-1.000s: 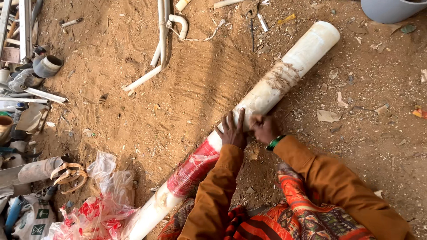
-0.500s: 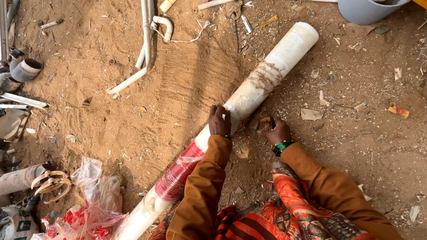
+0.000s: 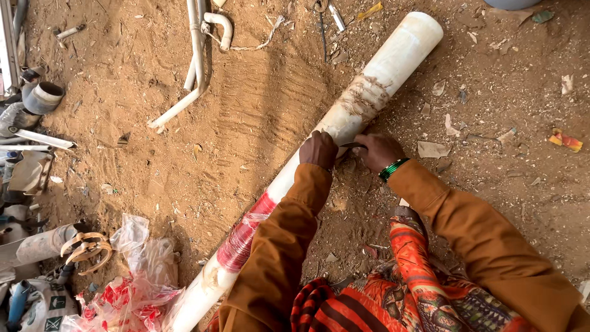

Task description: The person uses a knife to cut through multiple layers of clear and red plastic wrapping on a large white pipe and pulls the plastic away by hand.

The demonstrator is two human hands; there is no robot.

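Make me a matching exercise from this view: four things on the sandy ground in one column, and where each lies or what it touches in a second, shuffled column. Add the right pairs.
Things
1. large white pipe
2. left hand
3. right hand
4. crumpled plastic bag

Places
A. bottom left, beside the pipe's lower end
B. resting on top of the pipe
C. lying slantwise from upper right to lower left
D. close against the pipe's right side, a green bangle at its wrist

Pairs: 1-C, 2-B, 3-D, 4-A
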